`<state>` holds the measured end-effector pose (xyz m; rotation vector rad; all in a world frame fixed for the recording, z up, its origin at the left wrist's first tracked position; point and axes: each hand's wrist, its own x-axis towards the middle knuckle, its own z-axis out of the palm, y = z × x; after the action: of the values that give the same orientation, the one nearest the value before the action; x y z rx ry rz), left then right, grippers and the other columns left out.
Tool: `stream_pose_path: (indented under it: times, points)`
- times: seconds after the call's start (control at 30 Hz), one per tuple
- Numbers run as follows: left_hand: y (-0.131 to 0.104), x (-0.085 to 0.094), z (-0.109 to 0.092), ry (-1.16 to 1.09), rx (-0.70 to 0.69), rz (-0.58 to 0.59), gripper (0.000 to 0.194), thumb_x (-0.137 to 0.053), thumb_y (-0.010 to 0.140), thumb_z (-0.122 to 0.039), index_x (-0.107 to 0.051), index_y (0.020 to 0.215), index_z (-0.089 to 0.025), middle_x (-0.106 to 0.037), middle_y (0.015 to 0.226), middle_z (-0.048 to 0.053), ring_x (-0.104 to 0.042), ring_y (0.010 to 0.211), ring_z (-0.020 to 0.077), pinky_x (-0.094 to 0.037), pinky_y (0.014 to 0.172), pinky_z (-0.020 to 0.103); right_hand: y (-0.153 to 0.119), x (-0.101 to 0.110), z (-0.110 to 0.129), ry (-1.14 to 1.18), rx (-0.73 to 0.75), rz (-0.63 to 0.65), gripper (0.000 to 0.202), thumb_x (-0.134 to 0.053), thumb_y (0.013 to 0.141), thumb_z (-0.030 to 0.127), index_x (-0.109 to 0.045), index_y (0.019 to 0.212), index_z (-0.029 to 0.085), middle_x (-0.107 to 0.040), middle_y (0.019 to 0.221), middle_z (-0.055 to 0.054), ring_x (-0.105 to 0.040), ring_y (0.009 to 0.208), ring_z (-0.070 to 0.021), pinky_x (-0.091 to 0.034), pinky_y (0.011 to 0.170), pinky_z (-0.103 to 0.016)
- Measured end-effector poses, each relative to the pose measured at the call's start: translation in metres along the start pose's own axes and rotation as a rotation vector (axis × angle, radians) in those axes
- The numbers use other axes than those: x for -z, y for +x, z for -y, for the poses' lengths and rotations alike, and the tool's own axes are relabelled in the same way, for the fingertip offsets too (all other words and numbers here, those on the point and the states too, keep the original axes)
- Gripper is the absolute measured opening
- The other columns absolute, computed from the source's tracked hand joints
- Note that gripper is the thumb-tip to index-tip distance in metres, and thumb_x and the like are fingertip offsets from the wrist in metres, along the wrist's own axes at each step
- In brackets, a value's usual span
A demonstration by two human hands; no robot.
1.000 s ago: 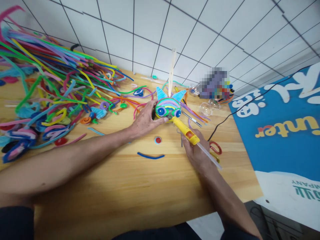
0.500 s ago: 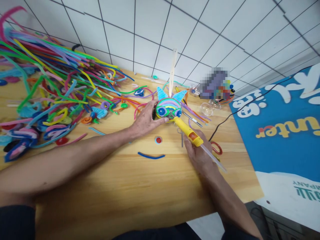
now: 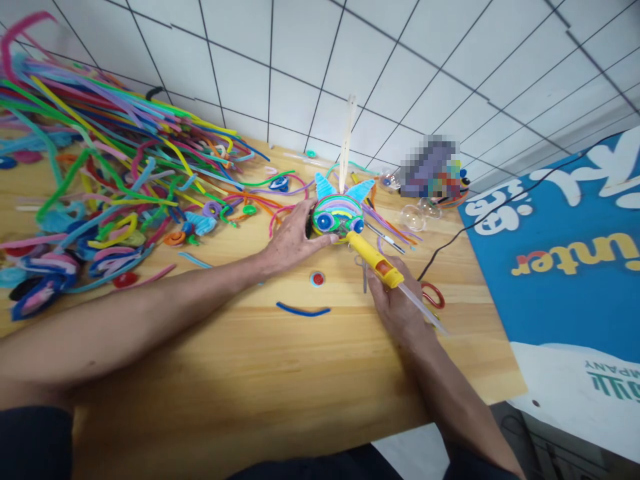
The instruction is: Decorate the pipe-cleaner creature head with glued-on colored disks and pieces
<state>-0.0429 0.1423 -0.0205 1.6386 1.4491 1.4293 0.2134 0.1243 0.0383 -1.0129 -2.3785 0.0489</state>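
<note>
My left hand (image 3: 295, 240) grips the left side of a round pipe-cleaner animal head (image 3: 340, 208), its thumb along the lower front. The head has light-blue pointed ears, dark-blue eyes and striped bands over the brow. A yellow hot glue gun (image 3: 375, 259) is in my right hand (image 3: 403, 307), its nozzle at the lower front of the head. A clear glue stick (image 3: 425, 307) sticks out of the gun's rear. On the table nearer to me lie a small red and light-blue coil (image 3: 317, 279) and a blue pipe-cleaner piece (image 3: 303, 309).
A big heap of coloured pipe cleaners (image 3: 100, 147) covers the table's left side. Red-handled scissors (image 3: 433, 295) lie partly under my right hand. Clear plastic balls (image 3: 413, 217) sit at the back right. A black cord (image 3: 450, 240) crosses toward the blue printed board (image 3: 565, 267).
The glue gun's rear has shifted very slightly to the left and up, with its nozzle still at the head. My left hand keeps its hold.
</note>
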Motion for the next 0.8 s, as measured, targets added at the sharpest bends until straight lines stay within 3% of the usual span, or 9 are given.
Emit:
stream_pose_path:
  times: [0.53, 0.7, 0.8]
  points:
    - [-0.0004, -0.0002, -0.0005, 0.014, 0.011, -0.003, 0.074, -0.081, 0.081, -0.050, -0.049, 0.141, -0.020, -0.064, 0.141, 0.014, -0.063, 0.129, 0.0308, -0.051, 0.110, 0.049, 0.0005, 0.0013, -0.0002, 0.029, -0.008, 0.023, 0.016, -0.054, 0.102, 0.028, -0.061, 0.116, 0.024, -0.073, 0.102, -0.009, -0.072, 0.090, -0.0243, -0.057, 0.071, -0.036]
    - [-0.0004, 0.0009, -0.0021, 0.002, 0.010, 0.004, 0.074, -0.081, 0.081, -0.048, -0.048, 0.141, -0.019, -0.063, 0.142, 0.015, -0.062, 0.131, 0.0311, -0.051, 0.111, 0.049, -0.0020, -0.0026, -0.0007, 0.081, -0.059, 0.013, 0.021, -0.057, 0.101, 0.030, -0.063, 0.121, 0.025, -0.073, 0.105, -0.008, -0.073, 0.092, -0.0243, -0.059, 0.075, -0.037]
    - [-0.0001, 0.0013, -0.0022, 0.012, 0.010, 0.008, 0.075, -0.081, 0.081, -0.049, -0.048, 0.142, -0.020, -0.062, 0.144, 0.015, -0.061, 0.133, 0.0320, -0.050, 0.112, 0.050, 0.0007, 0.0072, -0.0021, 0.182, -0.172, -0.040, 0.020, -0.060, 0.100, 0.034, -0.067, 0.115, 0.024, -0.074, 0.103, -0.008, -0.072, 0.091, -0.0241, -0.059, 0.075, -0.036]
